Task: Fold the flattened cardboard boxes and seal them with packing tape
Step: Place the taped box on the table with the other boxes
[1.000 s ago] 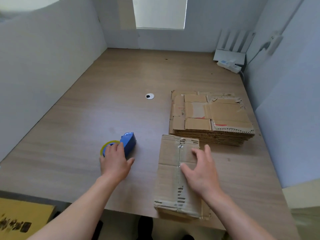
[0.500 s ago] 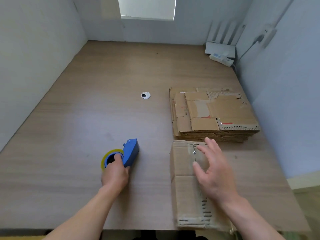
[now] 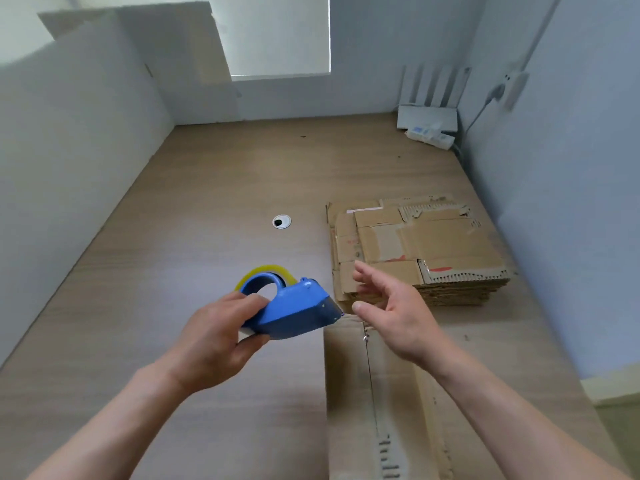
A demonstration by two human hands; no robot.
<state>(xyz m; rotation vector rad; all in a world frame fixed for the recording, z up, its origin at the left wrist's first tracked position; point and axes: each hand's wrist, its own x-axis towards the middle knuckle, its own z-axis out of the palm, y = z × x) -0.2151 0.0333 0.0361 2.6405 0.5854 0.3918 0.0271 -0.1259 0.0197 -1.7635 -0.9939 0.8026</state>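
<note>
My left hand (image 3: 214,337) grips a blue tape dispenser (image 3: 294,311) with a yellow-edged roll of tape, held in the air above the wooden table (image 3: 173,271). Its cutter end points right, over the far end of a folded cardboard box (image 3: 360,403) that lies in front of me with its centre seam showing. My right hand (image 3: 394,313) hovers open just right of the dispenser's tip, fingers spread, above the box's far end and touching nothing. A stack of flattened cardboard boxes (image 3: 415,247) sits behind the box at the right.
White partition walls enclose the table on the left (image 3: 69,168), back and right. A cable grommet (image 3: 281,221) is set in the table's middle. A white router (image 3: 427,116) and a power strip (image 3: 431,135) sit in the far right corner.
My left hand has lifted the tape dispenser off the table and brought it right, towards the box. My right hand has come off the box top and now hovers open.
</note>
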